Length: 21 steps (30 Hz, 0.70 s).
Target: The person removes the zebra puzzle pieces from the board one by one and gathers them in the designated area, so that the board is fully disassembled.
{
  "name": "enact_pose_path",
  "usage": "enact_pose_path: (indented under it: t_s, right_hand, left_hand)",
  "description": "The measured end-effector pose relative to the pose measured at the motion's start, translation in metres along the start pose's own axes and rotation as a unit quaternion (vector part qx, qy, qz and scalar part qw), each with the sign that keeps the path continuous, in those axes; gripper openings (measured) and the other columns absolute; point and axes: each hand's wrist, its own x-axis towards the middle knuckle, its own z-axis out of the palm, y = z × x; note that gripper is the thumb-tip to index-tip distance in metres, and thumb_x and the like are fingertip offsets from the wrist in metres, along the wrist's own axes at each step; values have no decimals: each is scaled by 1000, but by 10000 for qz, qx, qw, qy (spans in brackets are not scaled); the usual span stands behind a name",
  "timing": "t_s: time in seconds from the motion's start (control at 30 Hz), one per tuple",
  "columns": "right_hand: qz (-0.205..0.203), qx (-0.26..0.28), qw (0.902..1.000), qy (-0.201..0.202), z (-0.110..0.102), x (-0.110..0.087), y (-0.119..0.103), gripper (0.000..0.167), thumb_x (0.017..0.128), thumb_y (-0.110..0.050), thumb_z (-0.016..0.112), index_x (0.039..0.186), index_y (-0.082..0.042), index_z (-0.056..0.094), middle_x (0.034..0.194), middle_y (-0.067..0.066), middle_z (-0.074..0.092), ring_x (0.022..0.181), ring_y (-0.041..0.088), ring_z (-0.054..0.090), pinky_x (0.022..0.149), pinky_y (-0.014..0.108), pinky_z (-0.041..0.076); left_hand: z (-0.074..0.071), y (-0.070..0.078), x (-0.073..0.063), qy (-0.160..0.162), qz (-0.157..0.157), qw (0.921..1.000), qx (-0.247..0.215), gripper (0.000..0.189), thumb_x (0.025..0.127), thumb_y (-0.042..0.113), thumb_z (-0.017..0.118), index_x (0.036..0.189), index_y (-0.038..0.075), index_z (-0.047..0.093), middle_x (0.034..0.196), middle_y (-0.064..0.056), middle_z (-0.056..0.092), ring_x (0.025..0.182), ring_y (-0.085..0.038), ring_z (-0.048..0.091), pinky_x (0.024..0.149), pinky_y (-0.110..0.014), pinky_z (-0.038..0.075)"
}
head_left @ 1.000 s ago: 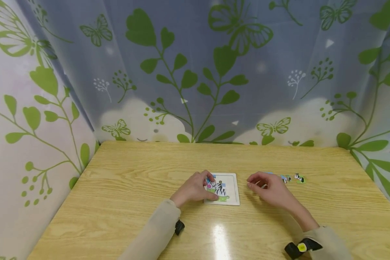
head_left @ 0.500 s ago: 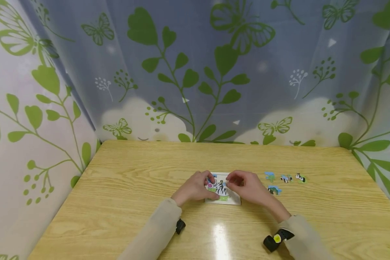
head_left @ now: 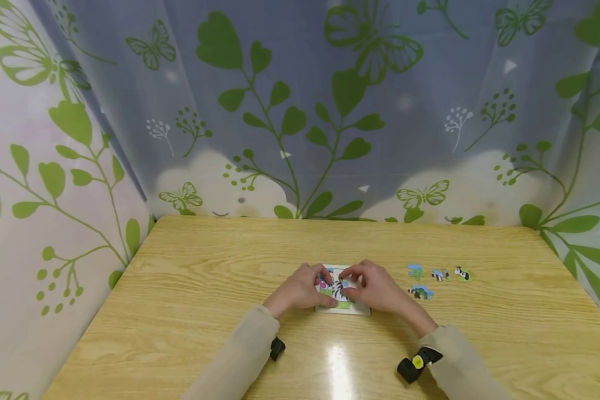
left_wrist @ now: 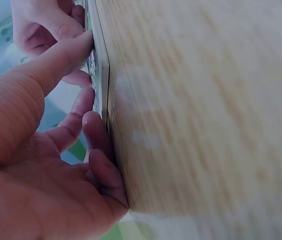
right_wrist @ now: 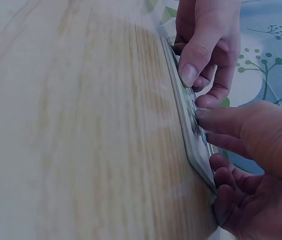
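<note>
A white-framed jigsaw puzzle board, showing part of a zebra picture, lies flat on the table between both hands. My left hand holds the board at its left side, thumb near the front edge and curled index finger toward the back; in the left wrist view the fingers sit right at its edge. My right hand reaches over from the right, its thumb and bent index finger set around a zebra puzzle piece on the board. The piece is partly hidden by the fingers. In the right wrist view the thumb meets the board's surface.
Several loose puzzle pieces lie to the right of the board: a blue-green piece, a small piece, a panda-like black-and-white piece and a blue-green one. A leaf-patterned curtain backs the wooden table.
My right hand has moved left from beside the loose pieces onto the board, uncovering pieces behind it, and its fingers have come down on the zebra picture. The left hand stays on the board.
</note>
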Motion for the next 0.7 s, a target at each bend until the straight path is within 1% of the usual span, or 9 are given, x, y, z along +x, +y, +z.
enact_pose_path:
  t_s: [0.2,0.4,0.57,0.7]
  right_hand:
    - [69,-81,9999,-115,0,4,-2,26,88,-18,79,113,-11,73,98,7,62,79,14,51,67,28,44]
    - [400,107,9987,-282,-3,6,-8,26,88,-17,78,111,-9,71,99,9,61,87,17,52,73,33,44]
    - [615,174,9975,-316,-3,7,-12,25,87,-15,79,110,-9,71,99,8,60,88,19,52,75,34,44]
    - [647,265,9972,-262,-2,7,-12,25,86,-13,79,109,-8,70,98,7,60,87,18,51,75,33,43]
  left_hand:
    - [1,-1,0,11,0,10000,-7,34,82,30,86,104,18,63,99,-4,49,91,-19,43,73,-33,35]
    - [1,0,1,-2,-4,10000,-16,33,82,29,86,103,17,63,99,-5,49,92,-20,42,73,-33,35]
    - [1,1,2,17,-9,10000,-43,33,82,29,86,103,17,64,99,-5,50,92,-20,42,72,-33,35]
    - [1,1,2,21,-20,10000,-16,33,81,29,86,103,17,64,99,-5,49,92,-20,42,72,-32,35]
